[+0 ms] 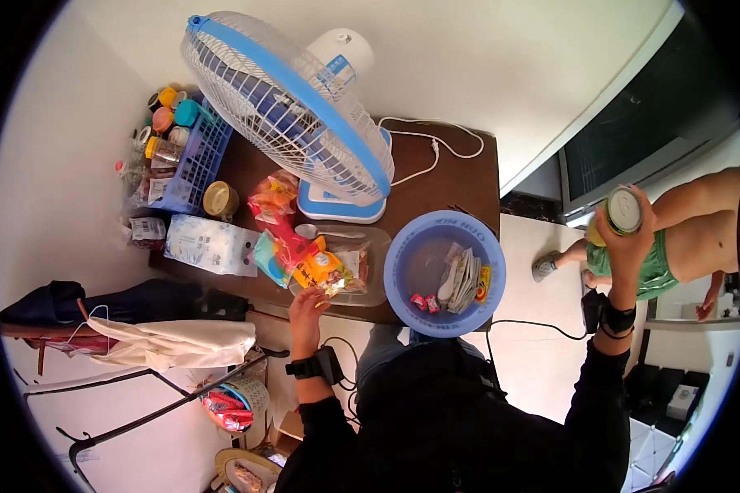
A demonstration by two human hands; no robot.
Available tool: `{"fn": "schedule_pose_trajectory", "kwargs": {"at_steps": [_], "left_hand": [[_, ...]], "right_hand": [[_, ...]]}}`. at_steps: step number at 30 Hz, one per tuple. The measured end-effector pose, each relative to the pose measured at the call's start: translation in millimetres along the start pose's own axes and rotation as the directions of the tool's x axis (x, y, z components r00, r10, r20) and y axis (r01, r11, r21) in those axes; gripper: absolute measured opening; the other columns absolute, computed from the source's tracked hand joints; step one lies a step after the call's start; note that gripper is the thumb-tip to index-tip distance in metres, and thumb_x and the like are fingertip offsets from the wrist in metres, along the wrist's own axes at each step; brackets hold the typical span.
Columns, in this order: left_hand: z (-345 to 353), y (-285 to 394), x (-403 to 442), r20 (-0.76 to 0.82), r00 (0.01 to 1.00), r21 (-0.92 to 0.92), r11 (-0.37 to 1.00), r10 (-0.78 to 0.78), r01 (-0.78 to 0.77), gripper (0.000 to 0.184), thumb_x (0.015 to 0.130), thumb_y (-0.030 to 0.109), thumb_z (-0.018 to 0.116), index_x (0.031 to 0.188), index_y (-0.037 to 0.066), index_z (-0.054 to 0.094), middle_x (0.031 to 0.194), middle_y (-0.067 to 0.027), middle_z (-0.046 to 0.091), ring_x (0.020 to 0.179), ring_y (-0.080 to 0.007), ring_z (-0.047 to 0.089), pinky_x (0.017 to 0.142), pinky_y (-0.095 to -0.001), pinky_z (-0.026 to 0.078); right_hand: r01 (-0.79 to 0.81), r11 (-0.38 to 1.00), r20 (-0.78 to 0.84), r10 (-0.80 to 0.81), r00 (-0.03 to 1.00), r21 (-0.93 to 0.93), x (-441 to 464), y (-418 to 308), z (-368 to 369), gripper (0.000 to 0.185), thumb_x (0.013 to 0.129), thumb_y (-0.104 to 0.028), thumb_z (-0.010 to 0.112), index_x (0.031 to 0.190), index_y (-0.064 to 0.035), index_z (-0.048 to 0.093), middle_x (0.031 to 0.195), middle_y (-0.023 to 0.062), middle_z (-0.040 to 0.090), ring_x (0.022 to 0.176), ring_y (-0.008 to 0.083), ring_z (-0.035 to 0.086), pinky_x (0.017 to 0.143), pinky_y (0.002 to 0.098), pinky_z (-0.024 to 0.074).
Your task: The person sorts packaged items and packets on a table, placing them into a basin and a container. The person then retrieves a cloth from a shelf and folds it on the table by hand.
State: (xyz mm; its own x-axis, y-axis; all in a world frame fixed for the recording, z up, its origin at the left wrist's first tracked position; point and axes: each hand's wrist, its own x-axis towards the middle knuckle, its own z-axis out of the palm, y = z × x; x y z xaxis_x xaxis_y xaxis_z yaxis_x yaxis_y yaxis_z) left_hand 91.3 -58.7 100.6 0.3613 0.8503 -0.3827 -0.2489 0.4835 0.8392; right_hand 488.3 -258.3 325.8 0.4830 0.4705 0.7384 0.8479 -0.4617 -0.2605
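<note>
My right hand (630,238), held out over the floor on the right, grips a can (624,212) with its silvery lid turned toward me. My left hand (307,311) is at the front of the brown table, its fingers closed at the lower corner of an orange snack packet (319,264). That packet lies partly over a clear plastic tray (376,255) that also holds another wrapped item. Red and teal snack bags (284,238) lie beside it. Between my hands, a blue basin (395,283) contains a bundled white cable (465,279), small red packets and a yellow packet.
A blue-and-white fan (292,99) stands at the back of the table (444,185). A blue basket of jars (197,160), a tissue pack (210,245) and a small tub (220,200) are at left. Another person (674,230) in green shorts stands at right. A clothes rack is lower left.
</note>
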Motion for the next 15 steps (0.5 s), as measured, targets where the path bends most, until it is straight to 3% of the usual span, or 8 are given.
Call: {"fn": "schedule_pose_trajectory", "kwargs": {"at_steps": [2, 4, 6, 8, 15], "left_hand": [[-3.0, -1.1, -1.2, -0.026, 1.000, -0.017, 1.000, -0.001, 0.001, 0.015, 0.077, 0.008, 0.046, 0.090, 0.000, 0.046, 0.089, -0.0100, 0.052, 0.080, -0.0188, 0.052, 0.070, -0.0291, 0.043], [-2.3, 1.3, -3.6, -0.029, 1.000, -0.019, 1.000, -0.008, 0.008, 0.014, 0.077, 0.008, 0.046, 0.089, 0.001, 0.046, 0.088, -0.0095, 0.052, 0.080, -0.0186, 0.052, 0.070, -0.0297, 0.043], [-3.8, 0.9, -6.9, -0.056, 0.998, -0.025, 1.000, -0.001, -0.001, 0.014, 0.077, 0.007, 0.045, 0.090, 0.001, 0.047, 0.087, -0.0088, 0.052, 0.079, -0.0182, 0.052, 0.070, -0.0296, 0.042], [-8.0, -2.9, -9.6, -0.087, 0.996, -0.039, 0.999, 0.001, -0.004, 0.013, 0.077, 0.006, 0.045, 0.089, 0.000, 0.047, 0.087, -0.0092, 0.053, 0.078, -0.0178, 0.052, 0.069, -0.0281, 0.043], [-24.6, -10.6, -31.6, -0.209, 0.978, -0.019, 1.000, 0.016, -0.020, 0.015, 0.078, 0.008, 0.044, 0.092, 0.001, 0.047, 0.086, -0.0094, 0.053, 0.079, -0.0185, 0.052, 0.069, -0.0288, 0.042]], "right_hand": [[-0.054, 0.945, 0.106, 0.021, 0.994, 0.323, 3.0, 0.7, 16.6, 0.047, 0.054, -0.009, 0.070, 0.096, -0.0027, 0.049, 0.089, 0.0080, 0.051, 0.080, 0.0165, 0.050, 0.072, 0.0255, 0.0401], [-0.186, 0.863, 0.285, 0.052, 0.957, 0.469, 8.7, -19.3, 41.4, 0.046, 0.054, -0.010, 0.071, 0.094, -0.0024, 0.049, 0.089, 0.0074, 0.051, 0.079, 0.0142, 0.050, 0.072, 0.0257, 0.0405], [-0.081, 0.909, 0.313, -0.056, 0.948, 0.408, 10.9, -25.8, 82.7, 0.044, 0.055, -0.012, 0.072, 0.091, -0.0023, 0.049, 0.086, 0.0062, 0.052, 0.077, 0.0120, 0.051, 0.070, 0.0260, 0.0417], [-0.316, 0.781, 0.460, 0.041, 0.887, 0.539, 4.7, -31.3, 133.1, 0.044, 0.054, -0.017, 0.073, 0.089, -0.0024, 0.050, 0.079, 0.0059, 0.054, 0.071, 0.0125, 0.052, 0.066, 0.0259, 0.0430], [-0.340, 0.901, 0.524, 0.158, 0.837, 0.270, -32.9, -29.7, 281.4, 0.050, 0.051, -0.032, 0.071, 0.088, -0.0054, 0.051, 0.079, 0.0092, 0.057, 0.073, 0.0223, 0.056, 0.064, 0.0305, 0.0439]]}}
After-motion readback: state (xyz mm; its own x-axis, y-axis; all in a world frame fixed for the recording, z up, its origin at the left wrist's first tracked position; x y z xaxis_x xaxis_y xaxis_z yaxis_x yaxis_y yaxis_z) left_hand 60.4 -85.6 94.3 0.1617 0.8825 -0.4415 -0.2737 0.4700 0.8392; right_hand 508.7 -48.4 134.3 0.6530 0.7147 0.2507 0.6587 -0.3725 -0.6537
